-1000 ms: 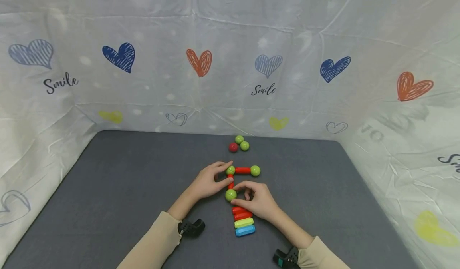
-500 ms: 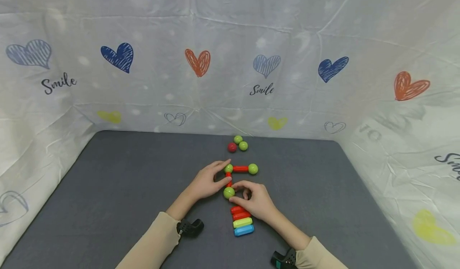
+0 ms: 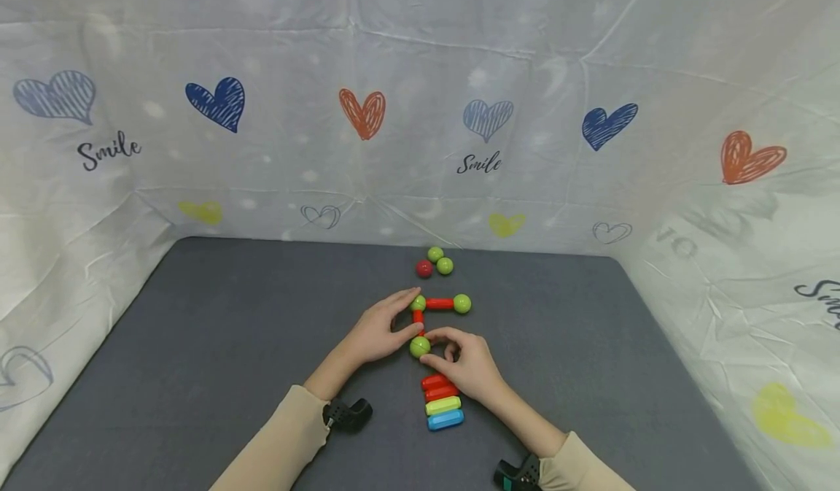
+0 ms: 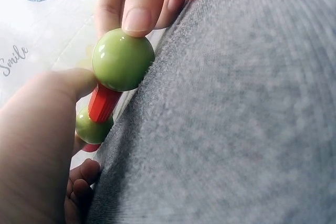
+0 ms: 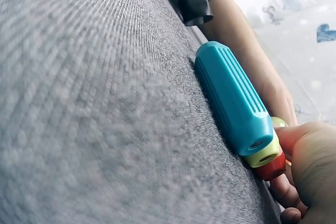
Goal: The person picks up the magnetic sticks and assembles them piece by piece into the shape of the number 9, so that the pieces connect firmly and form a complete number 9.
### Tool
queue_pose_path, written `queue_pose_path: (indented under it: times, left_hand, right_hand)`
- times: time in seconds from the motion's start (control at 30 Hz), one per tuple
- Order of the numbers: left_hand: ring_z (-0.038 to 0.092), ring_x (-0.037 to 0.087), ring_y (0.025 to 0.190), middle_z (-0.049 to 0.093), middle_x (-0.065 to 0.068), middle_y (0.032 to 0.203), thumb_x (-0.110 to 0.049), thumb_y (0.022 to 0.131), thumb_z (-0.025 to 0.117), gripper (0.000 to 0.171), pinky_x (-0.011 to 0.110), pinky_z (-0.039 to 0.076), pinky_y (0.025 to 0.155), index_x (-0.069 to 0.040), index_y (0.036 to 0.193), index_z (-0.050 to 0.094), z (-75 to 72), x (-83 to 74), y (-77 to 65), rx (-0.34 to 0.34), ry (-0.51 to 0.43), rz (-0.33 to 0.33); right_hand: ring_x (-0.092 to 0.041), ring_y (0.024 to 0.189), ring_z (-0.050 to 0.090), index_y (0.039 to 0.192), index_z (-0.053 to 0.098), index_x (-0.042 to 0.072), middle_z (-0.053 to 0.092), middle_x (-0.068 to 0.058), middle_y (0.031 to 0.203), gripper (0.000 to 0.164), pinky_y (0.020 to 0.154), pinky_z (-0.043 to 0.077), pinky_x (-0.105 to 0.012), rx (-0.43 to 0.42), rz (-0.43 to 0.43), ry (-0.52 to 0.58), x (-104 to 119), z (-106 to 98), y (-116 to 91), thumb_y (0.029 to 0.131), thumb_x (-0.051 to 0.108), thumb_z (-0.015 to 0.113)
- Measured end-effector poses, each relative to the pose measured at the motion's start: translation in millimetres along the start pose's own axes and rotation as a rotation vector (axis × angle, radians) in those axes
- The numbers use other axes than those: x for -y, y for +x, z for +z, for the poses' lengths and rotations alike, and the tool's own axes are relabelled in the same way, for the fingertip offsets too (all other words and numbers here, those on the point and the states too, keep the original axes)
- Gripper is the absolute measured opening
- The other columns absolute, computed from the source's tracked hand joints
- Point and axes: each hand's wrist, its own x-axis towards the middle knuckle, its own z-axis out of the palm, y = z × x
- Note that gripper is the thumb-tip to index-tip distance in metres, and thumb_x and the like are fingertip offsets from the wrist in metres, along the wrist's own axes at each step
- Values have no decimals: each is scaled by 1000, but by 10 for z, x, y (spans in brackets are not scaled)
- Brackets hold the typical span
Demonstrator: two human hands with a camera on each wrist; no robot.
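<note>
Two red magnetic rods and green balls form an L-shaped piece on the table. My left hand [image 3: 380, 328] holds it from the left, fingertips at the corner green ball [image 3: 418, 303] and thumb along the upright red rod [image 3: 418, 318]. From the right, my right hand [image 3: 469, 360] pinches the near green ball [image 3: 420, 347] between thumb and fingers. In the left wrist view, fingertips press on this near ball [image 4: 123, 59], the red rod [image 4: 103, 103] running behind it. The other red rod [image 3: 440, 303] reaches right to a third green ball [image 3: 462, 303].
Below the right hand lie two spare red rods [image 3: 441, 393], a yellow-green rod [image 3: 442, 405] and a blue rod [image 3: 445, 419], side by side. Toward the far edge of the dark grey table [image 3: 262, 287] sit a red ball [image 3: 424, 268] and two green balls [image 3: 444, 265].
The L-shaped piece has slid slightly away from the person, with both hands keeping their hold. The spare rods and the far balls have stayed in place.
</note>
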Motion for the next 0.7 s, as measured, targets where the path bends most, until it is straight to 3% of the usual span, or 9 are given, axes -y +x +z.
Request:
queue_pose_path:
  times: [0.17, 0.37, 0.6, 0.7]
  left_hand:
    - [39, 38, 154, 39, 8, 170, -48, 103, 68, 75, 65, 34, 119, -16, 165, 41, -10, -7, -9, 21, 14, 34]
    - [35, 39, 156, 34, 5, 172, -57, 97, 69, 86, 68, 32, 119, -20, 167, 37, -25, -13, -37, 59, 25, 24]
    - [33, 38, 157, 31, 4, 174, -58, 96, 70, 89, 67, 32, 120, -21, 168, 34, -28, -14, -39, 72, 30, 15]
    - [33, 38, 157, 31, 3, 174, -57, 96, 71, 89, 67, 32, 120, -21, 169, 34, -28, -20, -31, 74, 34, 10]
  right_hand:
    - [-1, 56, 48, 116, 79, 13, 67, 8, 78, 31, 51, 37, -19, -7, -1, -3, -15, 1, -7, 89, 23, 89]
    - [0, 54, 45, 118, 78, 15, 53, 11, 63, 32, 50, 35, -19, 0, 10, -9, -10, 3, -18, 89, 23, 89]
    - [0, 54, 44, 119, 78, 16, 53, 10, 63, 32, 50, 34, -18, -1, -4, -21, -30, 4, -18, 89, 22, 88]
    - [-1, 57, 47, 120, 78, 15, 60, 8, 71, 32, 51, 36, -19, 18, -7, -12, -30, -18, -10, 90, 22, 88]
